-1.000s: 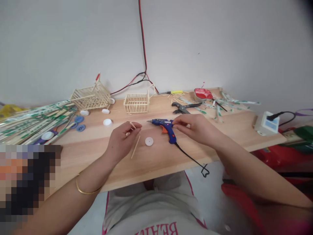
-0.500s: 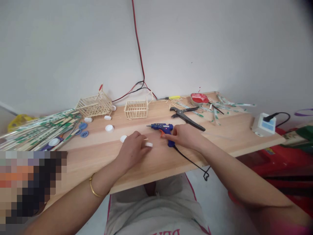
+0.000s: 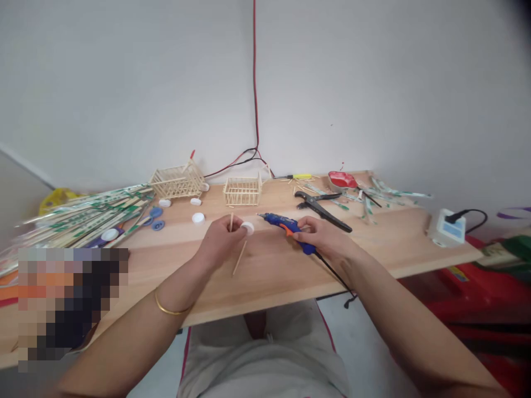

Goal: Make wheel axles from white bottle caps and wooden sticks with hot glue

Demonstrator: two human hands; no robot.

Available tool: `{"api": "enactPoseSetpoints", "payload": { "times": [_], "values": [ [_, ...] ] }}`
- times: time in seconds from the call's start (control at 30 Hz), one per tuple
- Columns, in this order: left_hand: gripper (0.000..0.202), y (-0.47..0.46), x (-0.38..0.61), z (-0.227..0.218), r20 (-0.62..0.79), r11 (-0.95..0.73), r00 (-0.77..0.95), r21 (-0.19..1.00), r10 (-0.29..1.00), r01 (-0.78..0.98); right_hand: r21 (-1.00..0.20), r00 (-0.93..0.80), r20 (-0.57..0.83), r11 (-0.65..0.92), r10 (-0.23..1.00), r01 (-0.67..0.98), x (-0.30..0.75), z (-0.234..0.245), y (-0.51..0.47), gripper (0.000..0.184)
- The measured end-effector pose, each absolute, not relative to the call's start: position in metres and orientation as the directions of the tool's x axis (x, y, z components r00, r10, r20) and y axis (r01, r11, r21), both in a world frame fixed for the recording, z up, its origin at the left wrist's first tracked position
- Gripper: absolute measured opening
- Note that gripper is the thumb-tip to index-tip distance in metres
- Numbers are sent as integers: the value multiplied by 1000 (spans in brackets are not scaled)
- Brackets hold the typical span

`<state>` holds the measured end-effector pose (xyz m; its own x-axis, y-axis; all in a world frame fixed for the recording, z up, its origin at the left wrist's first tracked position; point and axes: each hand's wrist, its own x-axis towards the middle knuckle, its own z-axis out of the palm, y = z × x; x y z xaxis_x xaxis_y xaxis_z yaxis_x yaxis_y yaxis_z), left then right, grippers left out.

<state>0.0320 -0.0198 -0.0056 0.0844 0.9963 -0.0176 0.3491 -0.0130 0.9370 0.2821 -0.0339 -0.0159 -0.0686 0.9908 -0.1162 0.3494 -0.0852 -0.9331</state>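
My left hand [image 3: 222,240] pinches a white bottle cap [image 3: 248,228] at its fingertips, with its round face turned sideways. A short wooden stick [image 3: 231,222] stands up among the same fingers. Below the cap slants a thin wooden stick [image 3: 239,258]; I cannot tell whether it is held or lies on the table. My right hand [image 3: 317,236] grips a blue hot glue gun [image 3: 284,222] by its handle, fingers by the orange trigger. Its nozzle points left, a little apart from the cap. Behind the hands stands a small basket-like frame of sticks [image 3: 243,192].
A larger stick frame with white caps [image 3: 177,181] stands back left, beside bundled sticks in wrappers [image 3: 103,218] and blue caps [image 3: 157,225]. Black cutters [image 3: 321,210], a red-topped container [image 3: 342,180] and wrapper scraps lie right. A white power box [image 3: 447,228] sits at the right end.
My left hand has raised and turned the white cap, and a stick now shows upright in its fingers. My right hand has lifted and tilted the glue gun. The view has shifted slightly.
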Motion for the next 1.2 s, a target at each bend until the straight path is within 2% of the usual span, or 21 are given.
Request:
{"api": "enactPoseSetpoints", "payload": {
  "times": [0.1, 0.17, 0.23, 0.33, 0.5, 0.7, 0.97, 1.2],
  "values": [
    [20, -16, 28, -2, -51, 48, 13, 986, 999, 157, -997, 8, -60, -61, 998, 55, 273, -18, -42, 45],
    [19, -14, 27, 0, -69, 69, -2, 994, 998, 88, -1000, 79, 20, 20, 997, 4, 267, -15, -47, 47],
    [18, -11, 27, -1, -83, 83, -9, 995, 997, 49, -999, 68, 32, 32, 997, 8, 262, -11, -52, 44],
    [18, -8, 25, -4, -106, 107, -22, 993, 994, 44, -995, 25, 13, 10, 1000, 101, 256, -5, -58, 35],
    [19, -5, 23, -8, -121, 125, -55, 990, 991, 68, -946, -34, 59, 67, 998, 317, 243, 1, -66, 28],
    [16, -8, 27, -2, -118, 121, -64, 991, 991, 48, -755, 1, 276, 216, 961, 620, 226, 2, -71, 24],
    [15, -12, 32, 1, -52, 56, -76, 996, 996, 62, -689, -123, 238, 257, 963, 678, 219, 6, -75, 25],
    [20, -18, 34, 6, -23, 25, -48, 998, 999, 58, -664, -134, 256, 275, 957, 696, 221, 2, -72, 25]
  ]
}}
